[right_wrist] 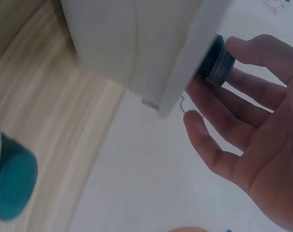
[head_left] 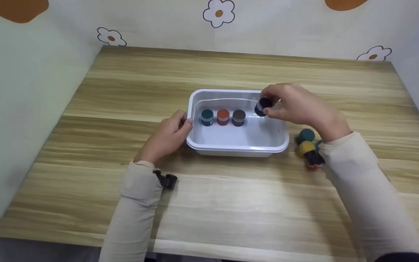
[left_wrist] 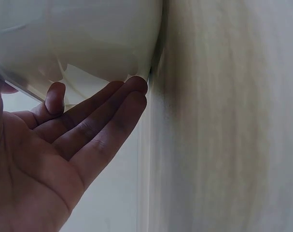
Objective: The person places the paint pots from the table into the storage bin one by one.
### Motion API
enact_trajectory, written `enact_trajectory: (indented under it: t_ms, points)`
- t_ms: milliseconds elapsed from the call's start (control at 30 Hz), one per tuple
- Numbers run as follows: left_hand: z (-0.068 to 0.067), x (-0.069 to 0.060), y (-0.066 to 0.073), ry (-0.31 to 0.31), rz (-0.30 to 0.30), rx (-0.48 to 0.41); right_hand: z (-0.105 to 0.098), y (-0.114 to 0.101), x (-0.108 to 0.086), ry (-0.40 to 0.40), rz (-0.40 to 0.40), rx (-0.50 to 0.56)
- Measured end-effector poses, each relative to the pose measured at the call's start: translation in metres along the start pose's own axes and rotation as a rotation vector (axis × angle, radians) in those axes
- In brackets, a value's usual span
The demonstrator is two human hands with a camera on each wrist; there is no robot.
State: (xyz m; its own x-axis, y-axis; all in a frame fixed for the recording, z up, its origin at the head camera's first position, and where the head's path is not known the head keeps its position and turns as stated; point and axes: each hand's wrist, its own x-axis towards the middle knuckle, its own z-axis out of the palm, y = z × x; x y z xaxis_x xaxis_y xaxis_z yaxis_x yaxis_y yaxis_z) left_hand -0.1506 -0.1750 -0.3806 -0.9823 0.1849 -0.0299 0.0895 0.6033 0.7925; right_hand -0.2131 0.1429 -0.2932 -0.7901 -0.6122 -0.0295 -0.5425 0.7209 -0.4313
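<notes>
In the head view, a white plastic tub (head_left: 236,140) sits mid-table. My right hand (head_left: 296,105) pinches a small dark paint jar (head_left: 260,109) between thumb and fingers, over the tub's right end. The right wrist view shows this jar (right_wrist: 218,63) beside the tub's rim. Inside the tub, a green-lidded jar (head_left: 207,117), an orange-lidded jar (head_left: 223,116) and a brown-lidded jar (head_left: 238,118) stand in a row. My left hand (head_left: 167,136) holds the tub's left rim, the thumb at the edge. Its other fingers (left_wrist: 112,121) lie against the outer wall.
Right of the tub, a teal-lidded jar (head_left: 306,135) and a yellow-lidded jar (head_left: 307,147) are on the wooden table (head_left: 216,203), close to the right sleeve. Something reddish there is partly hidden behind the black wrist device (head_left: 315,159). A flower-patterned wall (head_left: 166,25) stands behind.
</notes>
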Motion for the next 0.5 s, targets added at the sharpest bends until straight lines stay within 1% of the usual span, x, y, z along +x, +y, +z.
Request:
enact_trajectory:
  t_ms: [167, 267, 400, 500]
  points:
    - [0.000, 0.000, 0.000, -0.005, -0.014, -0.004, 0.013, -0.001, 0.016, -0.036, -0.021, -0.054]
    - [0.000, 0.000, 0.001, -0.013, -0.018, -0.006, 0.020, -0.002, 0.020, -0.044, -0.036, -0.113]
    - [0.000, 0.001, 0.003, -0.025, -0.018, -0.007, 0.028, -0.003, 0.022, -0.064, -0.016, -0.190]
    - [0.000, 0.000, 0.002, -0.022, -0.026, -0.009, 0.034, -0.005, 0.025, -0.071, -0.004, -0.230]
